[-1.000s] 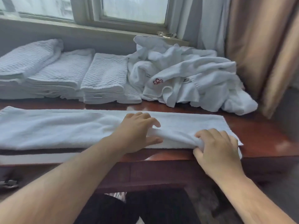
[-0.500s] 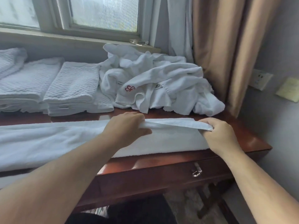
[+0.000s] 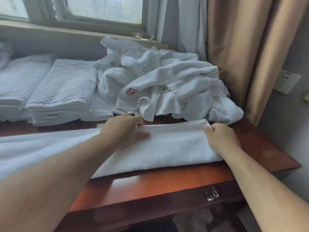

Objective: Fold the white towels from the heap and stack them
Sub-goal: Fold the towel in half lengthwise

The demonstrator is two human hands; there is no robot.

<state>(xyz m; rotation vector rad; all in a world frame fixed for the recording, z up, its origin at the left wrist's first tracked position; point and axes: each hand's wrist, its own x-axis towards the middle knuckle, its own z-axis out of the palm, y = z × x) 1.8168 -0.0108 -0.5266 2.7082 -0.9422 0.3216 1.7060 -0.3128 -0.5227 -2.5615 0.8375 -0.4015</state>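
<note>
Both hands pinch towel's [image 3: 175,148] folded far edge: left hand [image 3: 122,131] mid-bench [image 3: 260,148], right hand [image 3: 220,136] near right end; heap [image 3: 167,77] behind, stacks [image 3: 63,91] back-left.

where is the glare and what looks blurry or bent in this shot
Head view: daylight comes in through the window behind, so the lighting is soft and from the back. Same view: a bright sheen lies on the desk along its front edge. The left forearm, nearest the lens, is smeared, while the flat towel and the heap look fairly sharp. The wide lens bows the desk edge.
</note>
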